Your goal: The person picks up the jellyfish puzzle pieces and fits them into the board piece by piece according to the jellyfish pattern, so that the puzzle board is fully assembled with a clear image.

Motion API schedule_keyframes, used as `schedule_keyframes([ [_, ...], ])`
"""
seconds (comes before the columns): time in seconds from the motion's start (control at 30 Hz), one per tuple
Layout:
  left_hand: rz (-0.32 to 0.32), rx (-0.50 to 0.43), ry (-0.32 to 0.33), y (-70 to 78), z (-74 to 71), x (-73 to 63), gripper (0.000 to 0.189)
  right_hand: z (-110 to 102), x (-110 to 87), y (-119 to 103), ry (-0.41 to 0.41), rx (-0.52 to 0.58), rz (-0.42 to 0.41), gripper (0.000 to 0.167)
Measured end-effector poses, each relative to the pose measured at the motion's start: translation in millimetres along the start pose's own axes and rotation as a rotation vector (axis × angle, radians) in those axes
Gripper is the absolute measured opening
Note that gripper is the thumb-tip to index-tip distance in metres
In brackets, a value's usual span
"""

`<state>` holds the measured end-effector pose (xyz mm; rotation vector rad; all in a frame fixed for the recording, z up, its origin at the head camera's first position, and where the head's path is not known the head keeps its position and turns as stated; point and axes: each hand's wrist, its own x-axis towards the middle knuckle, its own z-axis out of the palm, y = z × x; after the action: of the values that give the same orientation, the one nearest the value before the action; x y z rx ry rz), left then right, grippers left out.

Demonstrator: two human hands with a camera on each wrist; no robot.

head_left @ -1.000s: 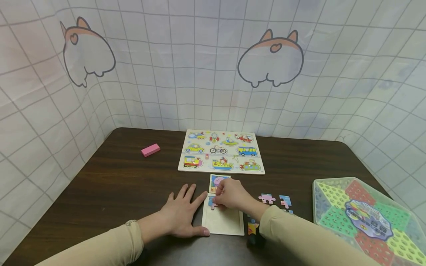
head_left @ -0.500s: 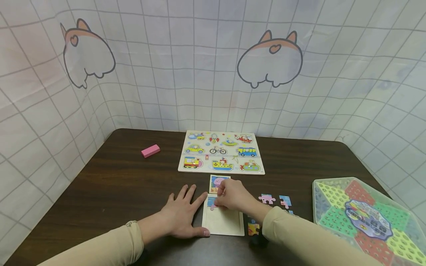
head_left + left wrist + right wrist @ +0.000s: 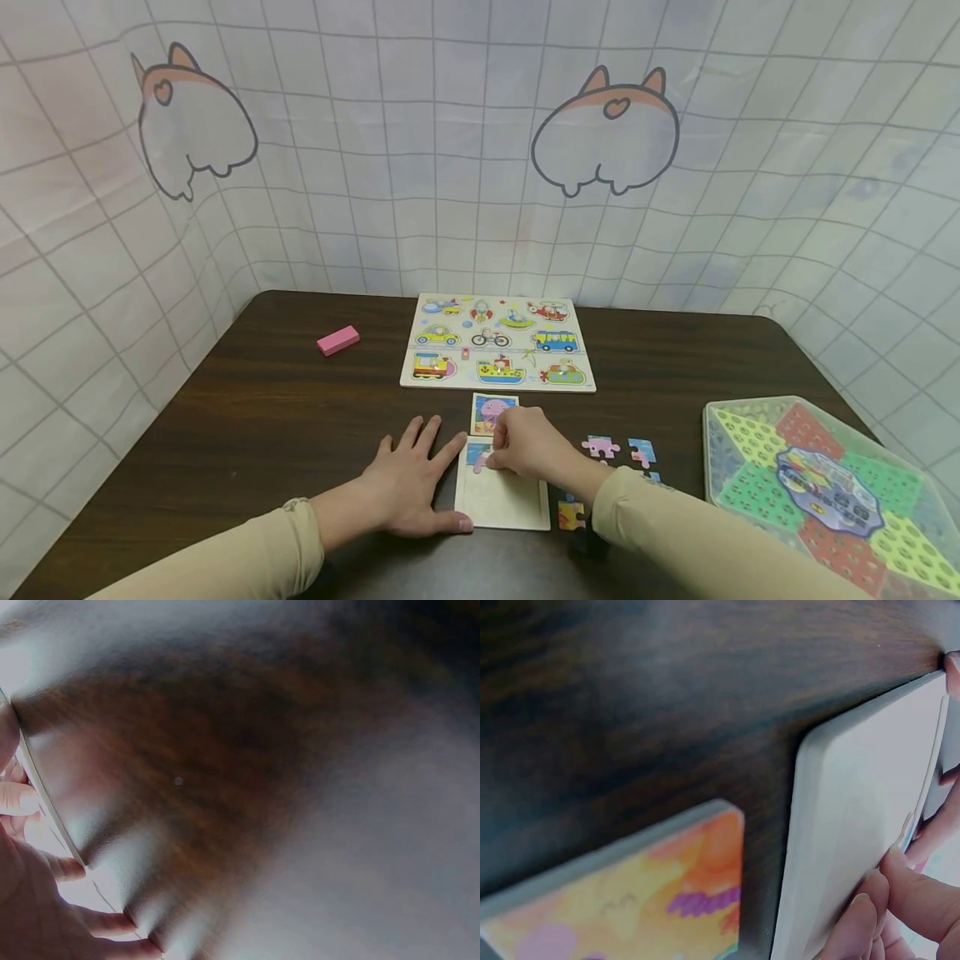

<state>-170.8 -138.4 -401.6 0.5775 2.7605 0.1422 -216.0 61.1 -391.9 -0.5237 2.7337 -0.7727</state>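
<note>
A pale puzzle tray [image 3: 502, 505] lies at the front middle of the dark table. My left hand [image 3: 408, 483] rests flat with spread fingers, thumb and index finger against the tray's left edge. In the tray's upper left corner is a blue-and-pink jigsaw piece [image 3: 476, 455]. My right hand [image 3: 531, 446] pinches its right side between thumb and curled fingers; the fingertips partly hide it. In the right wrist view the piece's edge [image 3: 907, 829] appears slightly raised by the thumb. A small picture card [image 3: 492, 412] with a pink character lies just beyond the tray.
Several loose jigsaw pieces [image 3: 601, 447] lie right of the tray, some hidden by the right forearm; a yellow-orange piece [image 3: 570, 513] is nearest. A vehicle puzzle board [image 3: 498, 343] is behind, a pink block [image 3: 338, 340] far left, a clear-lidded game box [image 3: 817, 492] at right.
The jigsaw piece has turned a little and settled closer into the tray's upper left corner. My right hand has shifted slightly right, uncovering more of the card. The left hand stays put.
</note>
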Motion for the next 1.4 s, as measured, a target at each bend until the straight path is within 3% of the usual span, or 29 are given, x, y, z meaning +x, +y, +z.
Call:
schedule_keyframes([
  [0.5, -0.006, 0.002, -0.008, 1.3, 0.2, 0.6, 0.107, -13, -9.8, 5, -0.030, 0.074, -0.021, 0.016],
  [0.77, -0.008, 0.006, -0.010, 0.9, 1.0, 0.9, 0.108, -36, -24.1, 34, -0.005, 0.128, -0.113, 0.009],
  [1.03, -0.006, 0.008, -0.009, 1.2, -0.2, -0.3, 0.108, -59, -37.7, 67, 0.066, 0.065, -0.079, 0.013],
  [1.17, -0.008, 0.002, -0.008, 1.2, -0.8, -1.0, 0.108, -56, -41.7, 69, 0.045, -0.044, -0.136, 0.026],
  [1.3, -0.008, -0.005, -0.006, 1.6, -0.9, -1.3, 0.107, -46, -45.9, 59, -0.030, -0.200, -0.254, 0.052],
  [1.4, -0.007, -0.005, -0.003, 1.8, -0.5, -1.0, 0.107, -40, -50.4, 50, -0.092, -0.288, -0.258, 0.074],
])
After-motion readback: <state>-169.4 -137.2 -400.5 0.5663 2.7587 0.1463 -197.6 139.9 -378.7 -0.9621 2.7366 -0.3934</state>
